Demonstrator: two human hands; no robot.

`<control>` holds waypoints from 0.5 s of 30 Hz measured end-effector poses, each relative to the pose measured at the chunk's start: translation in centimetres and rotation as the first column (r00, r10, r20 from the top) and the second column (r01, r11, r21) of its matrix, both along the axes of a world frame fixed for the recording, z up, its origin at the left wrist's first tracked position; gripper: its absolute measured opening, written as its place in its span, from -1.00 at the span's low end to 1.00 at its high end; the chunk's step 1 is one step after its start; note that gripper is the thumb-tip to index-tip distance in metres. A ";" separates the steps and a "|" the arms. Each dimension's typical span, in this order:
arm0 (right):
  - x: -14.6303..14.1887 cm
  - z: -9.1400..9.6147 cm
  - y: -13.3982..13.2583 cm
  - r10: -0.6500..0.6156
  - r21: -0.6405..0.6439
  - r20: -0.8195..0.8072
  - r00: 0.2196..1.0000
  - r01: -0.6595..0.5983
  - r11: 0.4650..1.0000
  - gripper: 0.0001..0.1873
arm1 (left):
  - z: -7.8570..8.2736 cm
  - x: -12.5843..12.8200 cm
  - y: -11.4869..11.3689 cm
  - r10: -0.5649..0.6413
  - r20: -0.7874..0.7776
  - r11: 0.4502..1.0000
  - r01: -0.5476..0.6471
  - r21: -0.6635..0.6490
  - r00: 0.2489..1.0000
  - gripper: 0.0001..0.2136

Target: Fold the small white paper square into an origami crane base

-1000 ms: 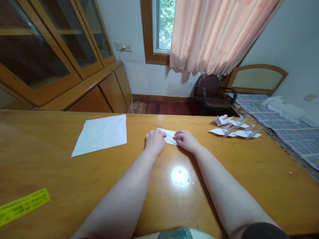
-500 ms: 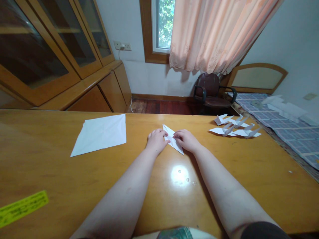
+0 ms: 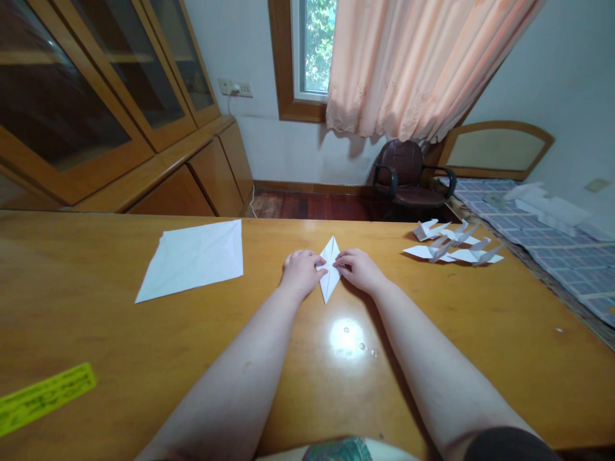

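A piece of folded white paper, shaped like a narrow diamond with a crease down its length, lies on the wooden table between my hands. Its long points face away from me and towards me. My left hand has its fingers closed on the left edge, thumb on top. From the other side, my right hand pinches the right edge near the middle. Some fingertips of both hands are tucked out of sight.
A larger white paper sheet lies to the left. Several folded paper cranes stand together at the right of the table. A yellow label is at the lower left. Beyond the far edge is an office chair.
The folded paper has turned clockwise, from slanting to nearly upright in view, with its long points now far and near. My hands stay almost in the same place on either side.
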State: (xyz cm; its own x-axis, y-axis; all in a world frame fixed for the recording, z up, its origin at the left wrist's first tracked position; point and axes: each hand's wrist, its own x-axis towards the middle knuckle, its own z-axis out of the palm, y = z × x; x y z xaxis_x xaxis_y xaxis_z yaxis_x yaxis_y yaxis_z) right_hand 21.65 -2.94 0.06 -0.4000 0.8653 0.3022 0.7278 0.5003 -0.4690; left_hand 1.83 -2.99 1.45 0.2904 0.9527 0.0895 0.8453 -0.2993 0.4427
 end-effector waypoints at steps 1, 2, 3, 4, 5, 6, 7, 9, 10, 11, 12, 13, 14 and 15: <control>0.0 -0.1 0.0 -0.002 -0.012 -0.017 1.000 0.001 1.000 -0.82 | 0.0 0.0 0.0 0.001 0.005 1.000 -0.001 0.000 1.000 -0.80; 0.1 -0.2 0.0 -0.004 -0.034 -0.035 0.999 0.003 0.999 -0.81 | 0.1 0.1 0.0 0.003 0.010 1.000 -0.003 -0.001 1.000 -0.81; 0.1 -0.3 0.0 -0.009 -0.060 -0.052 0.999 0.006 0.998 -0.79 | 0.1 0.1 0.0 0.005 0.013 1.000 -0.005 -0.004 1.000 -0.81; 0.1 -0.4 -0.1 -0.015 -0.086 -0.064 0.998 0.009 0.996 -0.77 | 0.1 0.1 0.1 0.007 0.014 1.000 -0.007 -0.006 1.000 -0.82; 0.1 -0.4 -0.1 -0.018 -0.109 -0.069 0.997 0.010 0.994 -0.74 | 0.1 0.1 0.1 0.010 0.013 1.000 -0.009 -0.006 1.000 -0.83; 0.2 -0.4 -0.2 -0.016 -0.124 -0.068 0.998 0.008 0.992 -0.72 | 0.1 0.1 0.2 0.011 0.008 1.000 -0.011 -0.005 1.000 -0.84; 0.2 -0.4 -0.3 -0.009 -0.133 -0.062 0.998 0.001 0.991 -0.71 | 0.1 0.0 0.2 0.014 0.000 1.000 -0.014 -0.001 1.000 -0.85; 0.2 -0.1 -0.4 0.022 -0.130 -0.038 0.999 -0.027 0.991 -0.71 | 0.1 -0.1 0.3 0.025 -0.025 1.000 -0.024 0.013 0.999 -0.86; 0.2 0.0 -0.4 0.045 -0.119 -0.021 0.999 -0.047 0.992 -0.72 | 0.1 -0.2 0.3 0.031 -0.040 0.999 -0.030 0.018 0.999 -0.85; 0.2 0.2 -0.4 0.070 -0.102 -0.002 0.998 -0.070 0.992 -0.73 | 0.1 -0.2 0.3 0.035 -0.055 0.999 -0.034 0.021 0.998 -0.83; 0.1 0.3 -0.4 0.094 -0.084 0.017 0.995 -0.093 0.992 -0.73 | 0.2 -0.2 0.2 0.036 -0.067 0.999 -0.035 0.026 0.997 -0.81; 0.1 0.5 -0.4 0.113 -0.066 0.035 0.993 -0.110 0.992 -0.75 | 0.2 -0.1 0.1 0.032 -0.075 0.999 -0.029 0.032 0.997 -0.79; 0.1 0.6 -0.3 0.124 -0.049 0.051 0.991 -0.122 0.991 -0.77 | 0.3 0.0 0.0 0.017 -0.078 0.999 -0.014 0.038 0.997 -0.79; 0.1 0.7 -0.3 0.127 -0.033 0.065 0.990 -0.125 0.992 -0.80 | 0.3 0.1 -0.1 -0.005 -0.077 0.999 0.008 0.042 0.997 -0.79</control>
State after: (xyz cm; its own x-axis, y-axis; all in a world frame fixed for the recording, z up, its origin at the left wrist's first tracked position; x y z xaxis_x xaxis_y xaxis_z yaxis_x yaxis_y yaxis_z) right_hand 21.76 -3.22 0.74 -0.5245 0.8147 0.2473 0.6903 0.5769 -0.4367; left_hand 1.88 -3.13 1.76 0.3040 0.9467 0.1066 0.8743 -0.3217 0.3635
